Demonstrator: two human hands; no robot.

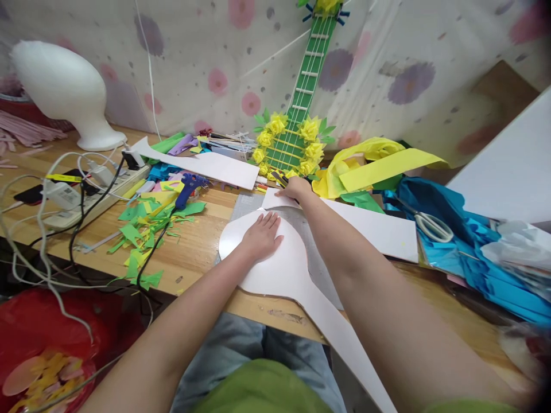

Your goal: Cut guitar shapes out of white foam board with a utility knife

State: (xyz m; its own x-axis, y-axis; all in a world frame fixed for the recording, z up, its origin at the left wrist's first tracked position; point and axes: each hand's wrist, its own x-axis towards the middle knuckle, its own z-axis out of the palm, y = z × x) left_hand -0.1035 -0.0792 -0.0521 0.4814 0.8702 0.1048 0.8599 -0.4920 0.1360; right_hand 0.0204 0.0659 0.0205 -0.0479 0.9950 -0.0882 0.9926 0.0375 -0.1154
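Observation:
A white guitar-shaped board [275, 261] lies over a grey cutting mat [325, 252], its long neck running off the front edge of the table toward me. My left hand [262, 234] rests flat on the rounded body, fingers stretched out. At the far edge of that body, my right hand [298, 188] is curled round a dark slim tool [282, 179]; its kind is too small to tell. Beneath the right hand sits a white curved offcut [365, 223], reaching to the right. Another white offcut [215, 166] lies at the back left.
A green paper guitar [297, 126] with yellow flowers leans on the back wall. Left are a blue glue gun [189, 189], paper scraps [142, 223], a power strip [99, 198] with cables and a foam head [64, 86]. Scissors [433, 225] lie on blue paper [486, 258] at right.

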